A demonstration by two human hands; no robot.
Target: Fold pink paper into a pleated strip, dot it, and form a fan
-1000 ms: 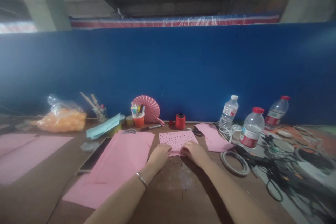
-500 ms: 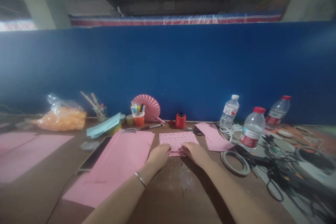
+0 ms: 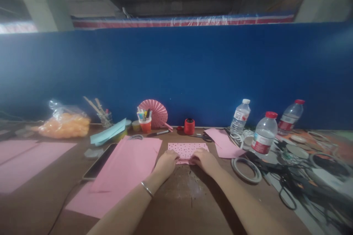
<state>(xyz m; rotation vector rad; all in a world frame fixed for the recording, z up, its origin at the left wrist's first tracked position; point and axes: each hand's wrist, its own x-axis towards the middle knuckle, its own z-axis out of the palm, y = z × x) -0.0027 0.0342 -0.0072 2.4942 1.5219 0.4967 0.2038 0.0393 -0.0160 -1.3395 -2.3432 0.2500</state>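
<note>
A pink sheet of paper with dark dots (image 3: 188, 149) lies on the table in front of me, its near edge folded into a narrow strip. My left hand (image 3: 168, 161) grips the left part of that fold, fingers curled over it. At the right part, my right hand (image 3: 202, 157) pinches the same edge. Both thumbs are mostly hidden beneath the fingers. Behind the paper stand a red spool of thread (image 3: 189, 127) and a pair of scissors (image 3: 207, 137). A round pleated pink paper fan (image 3: 157, 112) leans against the blue partition.
Pink sheets (image 3: 132, 165) overlap a dark tablet-like slab (image 3: 100, 161) at left. Pens fill a paper cup (image 3: 145, 125). Rightward are another pink piece (image 3: 223, 143), a tape roll (image 3: 246, 170), bottles (image 3: 264, 134) and tangled cables (image 3: 298, 187). A bag of orange stuff (image 3: 64, 125) sits far left.
The paper's far edge has come slightly nearer, so less of the dotted sheet shows beyond my hands. Both hands keep their grip at nearly the same spot.
</note>
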